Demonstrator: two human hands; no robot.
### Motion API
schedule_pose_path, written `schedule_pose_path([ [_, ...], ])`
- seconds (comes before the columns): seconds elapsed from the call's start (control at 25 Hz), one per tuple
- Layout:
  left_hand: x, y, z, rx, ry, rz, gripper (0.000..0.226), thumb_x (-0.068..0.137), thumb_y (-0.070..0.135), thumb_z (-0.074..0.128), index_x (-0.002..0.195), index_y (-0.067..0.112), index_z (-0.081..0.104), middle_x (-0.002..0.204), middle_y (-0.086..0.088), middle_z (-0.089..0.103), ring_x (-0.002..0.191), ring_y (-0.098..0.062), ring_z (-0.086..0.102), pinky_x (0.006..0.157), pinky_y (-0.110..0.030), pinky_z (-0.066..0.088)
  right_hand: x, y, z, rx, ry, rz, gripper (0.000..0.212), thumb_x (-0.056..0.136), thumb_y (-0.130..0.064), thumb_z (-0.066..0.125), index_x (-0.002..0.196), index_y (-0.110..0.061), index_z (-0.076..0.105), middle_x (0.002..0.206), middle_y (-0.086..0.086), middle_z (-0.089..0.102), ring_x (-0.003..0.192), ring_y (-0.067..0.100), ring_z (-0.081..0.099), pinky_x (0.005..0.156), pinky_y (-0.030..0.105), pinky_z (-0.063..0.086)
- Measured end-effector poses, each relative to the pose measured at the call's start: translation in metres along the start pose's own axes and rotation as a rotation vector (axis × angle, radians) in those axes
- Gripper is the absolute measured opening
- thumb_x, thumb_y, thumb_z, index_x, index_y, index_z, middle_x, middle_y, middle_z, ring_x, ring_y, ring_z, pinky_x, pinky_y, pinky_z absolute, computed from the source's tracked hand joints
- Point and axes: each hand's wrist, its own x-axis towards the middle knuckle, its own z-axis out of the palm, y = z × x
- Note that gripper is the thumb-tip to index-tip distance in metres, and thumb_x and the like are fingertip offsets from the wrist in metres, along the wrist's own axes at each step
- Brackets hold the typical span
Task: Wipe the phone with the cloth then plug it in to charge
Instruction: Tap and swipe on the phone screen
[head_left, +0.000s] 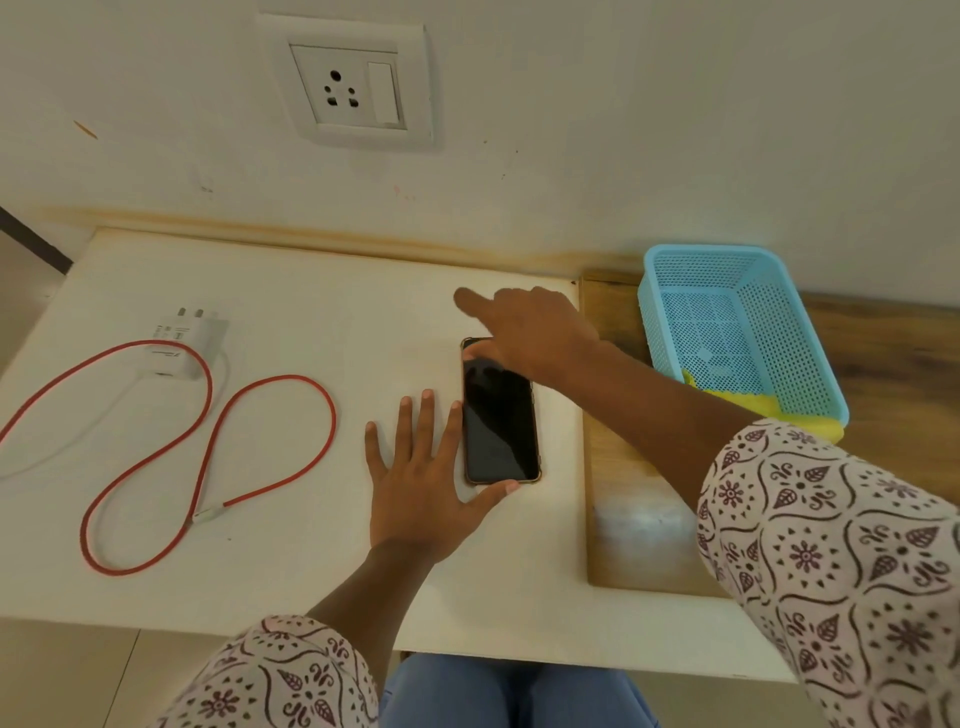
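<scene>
A black phone (500, 423) lies flat, screen up, on the white table (291, 457). My left hand (423, 486) rests flat beside its left edge, fingers spread, thumb touching the near corner. My right hand (535, 327) sits over the phone's far end, fingertips on it and index finger pointing away. A yellow cloth (769, 408) hangs over the near edge of a blue basket (737, 322) at the right. A white charger plug (184, 343) with a red cable (218, 441) lies at the left. A wall socket (353, 85) is above.
A wooden surface (883, 364) lies under the basket at the right. The wall runs along the table's far edge. My knees in blue jeans (509, 691) show below the table's near edge.
</scene>
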Motion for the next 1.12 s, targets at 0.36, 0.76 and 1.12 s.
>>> schedule_pose_path([
  [0.36, 0.000, -0.002, 0.001, 0.009, -0.003, -0.006, 0.098, 0.071, 0.087, 0.009, 0.149, 0.028, 0.006, 0.160, -0.004, 0.004, 0.146, -0.030, -0.003, 0.115, -0.059, 0.000, -0.013, 0.040, -0.006, -0.103, -0.036, 0.131, 0.053, 0.083, -0.051, 0.059, 0.114, -0.024, 0.026, 0.075, 0.008, 0.059, 0.063, 0.023, 0.051, 0.052, 0.032, 0.040],
  [0.76, -0.001, 0.000, 0.001, -0.039, 0.032, 0.030, 0.096, 0.073, 0.086, 0.018, 0.147, 0.024, 0.021, 0.157, -0.009, 0.019, 0.145, -0.032, 0.011, 0.114, -0.060, 0.007, -0.037, -0.023, 0.012, 0.118, -0.092, -0.120, 0.047, 0.082, -0.050, 0.059, 0.106, -0.030, 0.024, 0.085, 0.008, 0.063, 0.065, 0.025, 0.058, 0.056, 0.034, 0.050],
  [1.12, -0.001, -0.002, 0.003, -0.004, 0.020, -0.001, 0.097, 0.073, 0.086, 0.014, 0.148, 0.026, 0.014, 0.158, -0.007, 0.014, 0.145, -0.031, 0.006, 0.114, -0.060, 0.006, -0.011, 0.012, 0.015, 0.065, -0.109, 0.130, 0.048, 0.082, -0.044, 0.063, 0.112, -0.022, 0.032, 0.073, 0.007, 0.058, 0.063, 0.024, 0.057, 0.059, 0.036, 0.053],
])
